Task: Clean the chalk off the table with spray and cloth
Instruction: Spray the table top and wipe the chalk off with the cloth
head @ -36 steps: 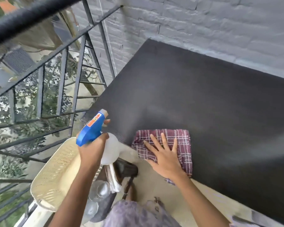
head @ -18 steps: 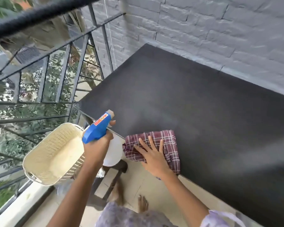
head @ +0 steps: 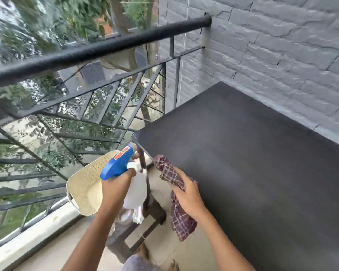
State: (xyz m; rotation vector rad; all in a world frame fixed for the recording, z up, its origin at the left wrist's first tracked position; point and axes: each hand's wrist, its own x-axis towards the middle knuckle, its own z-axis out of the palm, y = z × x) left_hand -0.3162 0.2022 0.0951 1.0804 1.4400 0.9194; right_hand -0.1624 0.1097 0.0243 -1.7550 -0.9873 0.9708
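Gone from a flat palm spread on the cloth (head: 181, 222) to gripping it bunched in the right hand (head: 188, 194), fingers curled round the fabric. Lifted off the table (head: 243, 153) top, now held just off the near edge, one end hanging down below it. Now showing the table leg between cloth and the spray bottle (head: 117, 163) in the left hand (head: 115, 186). Swung up and left in view: much more railing (head: 98, 47) and trees showing, basket (head: 84, 184) partly behind the bottle head.
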